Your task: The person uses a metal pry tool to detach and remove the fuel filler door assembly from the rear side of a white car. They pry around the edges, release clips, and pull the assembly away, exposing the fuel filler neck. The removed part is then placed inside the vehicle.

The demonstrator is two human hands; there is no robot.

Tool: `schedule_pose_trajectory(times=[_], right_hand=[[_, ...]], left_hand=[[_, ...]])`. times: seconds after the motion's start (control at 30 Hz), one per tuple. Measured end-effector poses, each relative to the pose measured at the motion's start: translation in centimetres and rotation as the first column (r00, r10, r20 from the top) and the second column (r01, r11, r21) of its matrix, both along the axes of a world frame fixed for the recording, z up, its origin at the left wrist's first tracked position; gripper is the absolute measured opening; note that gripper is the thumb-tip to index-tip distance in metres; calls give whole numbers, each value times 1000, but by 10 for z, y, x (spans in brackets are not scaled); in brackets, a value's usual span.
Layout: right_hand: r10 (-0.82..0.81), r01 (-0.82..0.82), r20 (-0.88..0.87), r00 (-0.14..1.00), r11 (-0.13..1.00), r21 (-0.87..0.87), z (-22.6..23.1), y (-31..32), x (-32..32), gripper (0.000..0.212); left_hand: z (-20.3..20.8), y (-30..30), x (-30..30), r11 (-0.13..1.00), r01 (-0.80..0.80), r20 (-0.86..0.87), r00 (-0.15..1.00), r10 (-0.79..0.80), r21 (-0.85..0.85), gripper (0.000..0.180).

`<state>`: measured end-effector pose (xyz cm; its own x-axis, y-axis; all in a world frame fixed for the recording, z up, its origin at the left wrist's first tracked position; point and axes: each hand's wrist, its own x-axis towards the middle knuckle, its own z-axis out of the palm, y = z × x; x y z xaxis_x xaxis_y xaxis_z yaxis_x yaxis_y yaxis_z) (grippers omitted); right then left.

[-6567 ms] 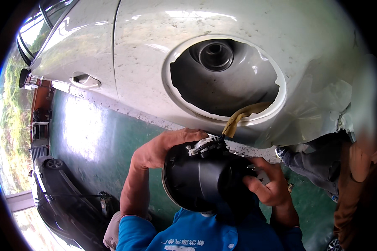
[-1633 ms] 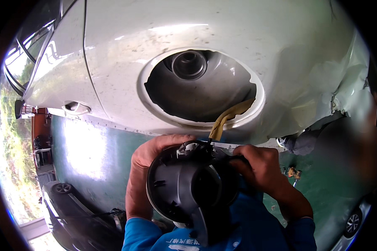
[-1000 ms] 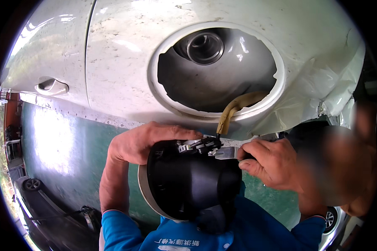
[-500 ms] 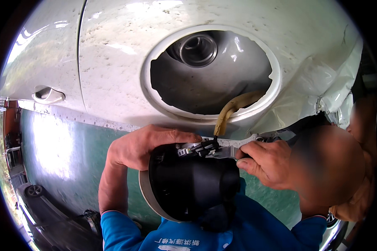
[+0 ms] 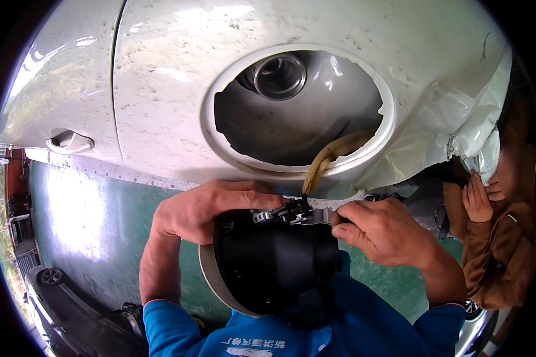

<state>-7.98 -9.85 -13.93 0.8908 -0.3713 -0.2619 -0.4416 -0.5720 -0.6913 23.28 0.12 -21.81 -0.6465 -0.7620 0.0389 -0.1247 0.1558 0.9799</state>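
Observation:
My left hand (image 5: 199,208) grips the upper left side of a black plastic fuel filler housing (image 5: 280,262), fingers curled around it. The housing's white flap (image 5: 209,276) hangs along its left side. At the top of the housing sits a black connector (image 5: 292,211), joined to a yellow-brown sleeved cable (image 5: 327,159) coming out of the car body. In my closed right hand (image 5: 378,232) is a flat metal pry tool (image 5: 317,217), its end against or close beside the connector. The fingertips of my left hand rest near the connector too.
Above is a dirty white car panel (image 5: 161,119) with an oval opening (image 5: 298,131) and a filler neck (image 5: 280,76) inside. Crumpled bodywork (image 5: 452,131) lies right. Another person's hands (image 5: 479,199), in brown sleeves, are near it. A dark car (image 5: 71,303) stands lower left on the green floor (image 5: 125,220).
The other person's head has left the view at right, and their hands now show by the crumpled bodywork. My right hand has shifted slightly left, and more of the metal tool shows.

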Motion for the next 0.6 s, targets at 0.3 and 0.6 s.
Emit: schedule_pose_trajectory(times=[0.3, 0.6], right_hand=[[-29, 26, 48, 998, 998, 65, -7, -2, 0, 27], [-60, 67, -59, 996, 990, 125, -14, -1, 0, 26]], left_hand=[[-12, -3, 0, 999, 13, -107, 994, -17, -40, 102], [-14, -2, -3, 997, -23, -82, 996, 17, -69, 85]])
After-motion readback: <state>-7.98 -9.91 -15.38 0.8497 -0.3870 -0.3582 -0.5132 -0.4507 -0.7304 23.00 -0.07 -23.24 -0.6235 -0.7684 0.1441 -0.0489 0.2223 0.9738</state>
